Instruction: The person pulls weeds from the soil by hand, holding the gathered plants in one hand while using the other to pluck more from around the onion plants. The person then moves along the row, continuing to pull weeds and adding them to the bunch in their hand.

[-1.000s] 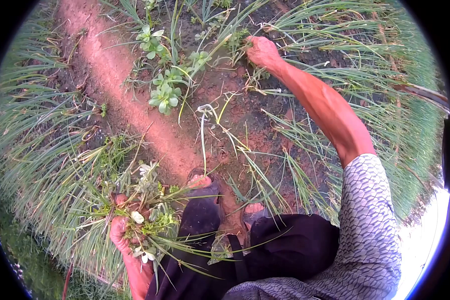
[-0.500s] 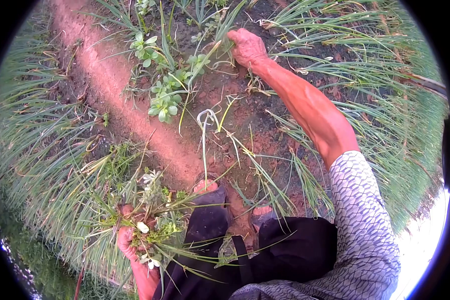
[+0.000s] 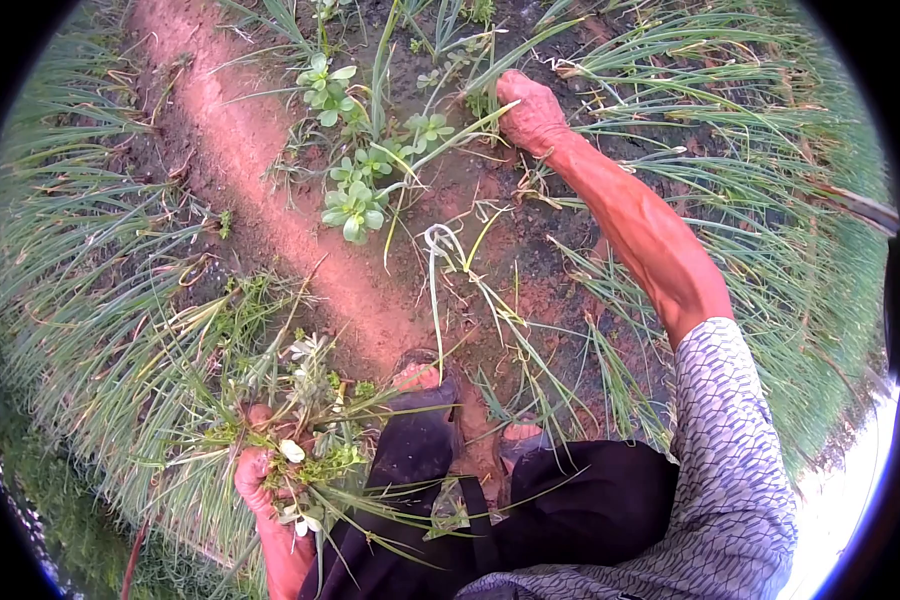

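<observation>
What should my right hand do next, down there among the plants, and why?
Probably take a low grip on the small green plant at your right hand's fingertips and ease it up gently. The hand is right there by the soil, a long leaf runs close by, and your left hand holds a bunch of plants.

It was a vegetable field outdoors. Rows of onion-like plants (image 3: pixel 700 180) grew beside a bare dirt strip (image 3: pixel 260 200).
</observation>
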Demonstrator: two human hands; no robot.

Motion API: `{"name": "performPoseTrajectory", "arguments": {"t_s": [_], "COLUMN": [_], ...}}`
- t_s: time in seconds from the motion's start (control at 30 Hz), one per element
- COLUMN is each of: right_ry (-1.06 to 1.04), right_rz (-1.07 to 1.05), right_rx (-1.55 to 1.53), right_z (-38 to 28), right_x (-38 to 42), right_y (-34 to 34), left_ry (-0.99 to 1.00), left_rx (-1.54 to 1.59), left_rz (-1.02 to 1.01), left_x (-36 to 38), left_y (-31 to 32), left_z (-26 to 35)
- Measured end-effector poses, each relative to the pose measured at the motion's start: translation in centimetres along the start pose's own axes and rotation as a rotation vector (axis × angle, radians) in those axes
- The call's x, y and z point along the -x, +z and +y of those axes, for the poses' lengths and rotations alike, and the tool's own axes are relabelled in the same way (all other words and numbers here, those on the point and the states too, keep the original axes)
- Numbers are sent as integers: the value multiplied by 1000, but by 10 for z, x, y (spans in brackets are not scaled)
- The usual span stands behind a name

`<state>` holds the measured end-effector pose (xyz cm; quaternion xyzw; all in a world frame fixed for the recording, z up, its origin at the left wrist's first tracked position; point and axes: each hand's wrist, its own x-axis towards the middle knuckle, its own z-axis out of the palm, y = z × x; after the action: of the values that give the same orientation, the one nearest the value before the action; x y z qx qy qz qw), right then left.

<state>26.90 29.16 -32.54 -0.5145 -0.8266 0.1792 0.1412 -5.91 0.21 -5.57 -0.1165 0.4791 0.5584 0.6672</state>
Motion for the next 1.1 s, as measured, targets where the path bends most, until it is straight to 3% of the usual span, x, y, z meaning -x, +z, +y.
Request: {"name": "performPoseTrajectory", "arguments": {"t_s": [0.07,0.17,0.33,0.43,0.53,0.63,0.67,0.8,0.93,1.03,1.1], "right_ry": [-86,26,169,171,7,58,83,69,32,-174,-160], "right_rz": [10,0,311,132,57,-155,-221,-346,-339,-233,-256], "right_rx": [47,6,-156,-226,-346,-54,-114,114,238,234,256], "right_z": [-2,-6,13,21,11,-16,-8,-25,-21,-18,-24], "right_x": [1,-1,-11,-33,-59,-69,-76,-89,-97,-93,-90], "right_y": [1,0,14,9,9,-11,0,-9,-1,0,-12], "left_ry": [1,16,16,41,25,35,44,50,54,52,46], "left_rx": [-40,-40,-55,17,77,45,26,10,24,-29,-31], "left_rz": [-23,-8,32,88,60,82,91,127,99,106,69], "left_x": [0,1,4,6,6,8,9,11,10,14,15], "left_y": [0,2,-5,-7,-10,-17,-21,-17,-7,-8,-14], "left_z": [1,2,3,1,3,4,4,3,1,2,1]}}
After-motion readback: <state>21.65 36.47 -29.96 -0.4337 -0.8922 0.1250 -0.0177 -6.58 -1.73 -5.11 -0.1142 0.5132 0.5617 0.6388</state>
